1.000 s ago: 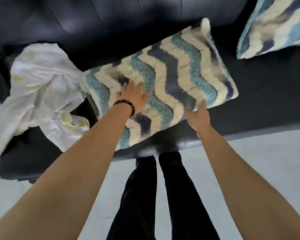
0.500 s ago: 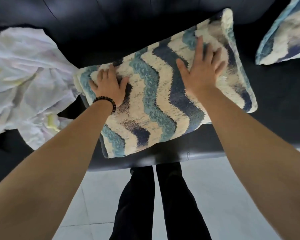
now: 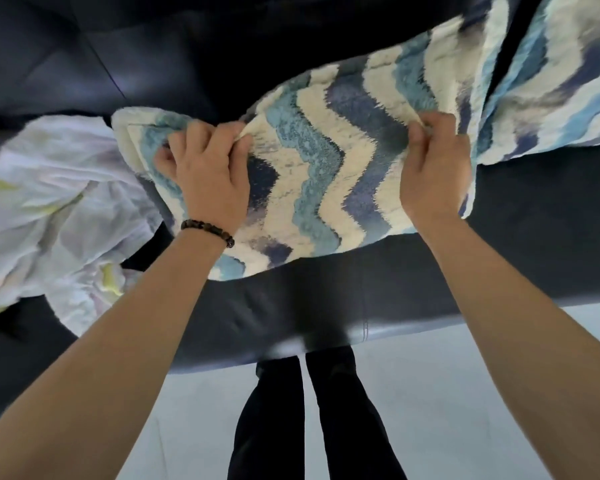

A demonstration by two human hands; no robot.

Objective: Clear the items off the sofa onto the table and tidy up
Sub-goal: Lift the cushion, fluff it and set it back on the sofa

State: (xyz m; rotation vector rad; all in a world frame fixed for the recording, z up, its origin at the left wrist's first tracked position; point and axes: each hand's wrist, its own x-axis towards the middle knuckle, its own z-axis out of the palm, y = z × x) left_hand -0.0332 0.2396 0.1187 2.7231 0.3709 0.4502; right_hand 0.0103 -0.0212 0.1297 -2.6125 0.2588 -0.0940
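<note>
The zigzag cushion (image 3: 326,174) is gripped by the left hand (image 3: 208,174) and right hand (image 3: 433,168), fabric bunched in curled fingers. A white cloth (image 3: 56,216) is observed just beside it on the dark sofa (image 3: 534,244).

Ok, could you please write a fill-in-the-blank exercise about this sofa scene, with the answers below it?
The beaded bracelet is on the ____ wrist.
The crumpled cloth on the sofa is ____ in colour.
The left hand and the right hand both grip the zigzag ____.
Answers: left, white, cushion.
</note>
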